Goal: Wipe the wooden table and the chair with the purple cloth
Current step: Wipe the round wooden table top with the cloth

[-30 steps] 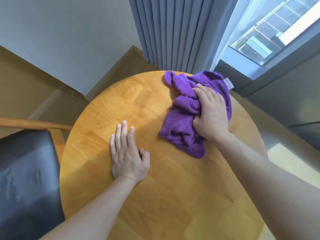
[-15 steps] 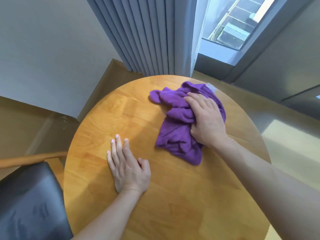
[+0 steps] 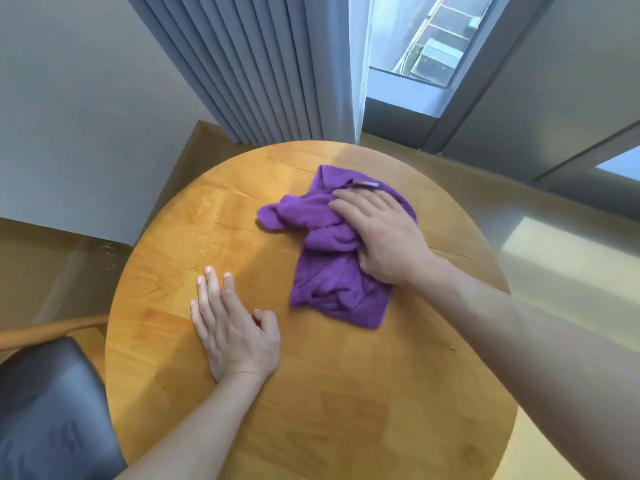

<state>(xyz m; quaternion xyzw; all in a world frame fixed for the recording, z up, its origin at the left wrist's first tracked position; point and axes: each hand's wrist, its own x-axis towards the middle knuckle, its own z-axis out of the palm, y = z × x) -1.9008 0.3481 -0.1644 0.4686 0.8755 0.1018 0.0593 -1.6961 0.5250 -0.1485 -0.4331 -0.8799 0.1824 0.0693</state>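
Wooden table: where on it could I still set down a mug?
The wooden table is bare along its near edge, between the two forearms, and along its far left rim beyond the left hand. The far right is crowded: the right hand presses the purple cloth there.

The round table is honey-toned wood, smooth with a soft satin sheen; the purple cloth at its 1 o'clock looks soft, matt, fleecy; the chair at 8 o'clock has glossy dark leather-like padding and a wooden frame; matt grey fabric curtains hang at 12.
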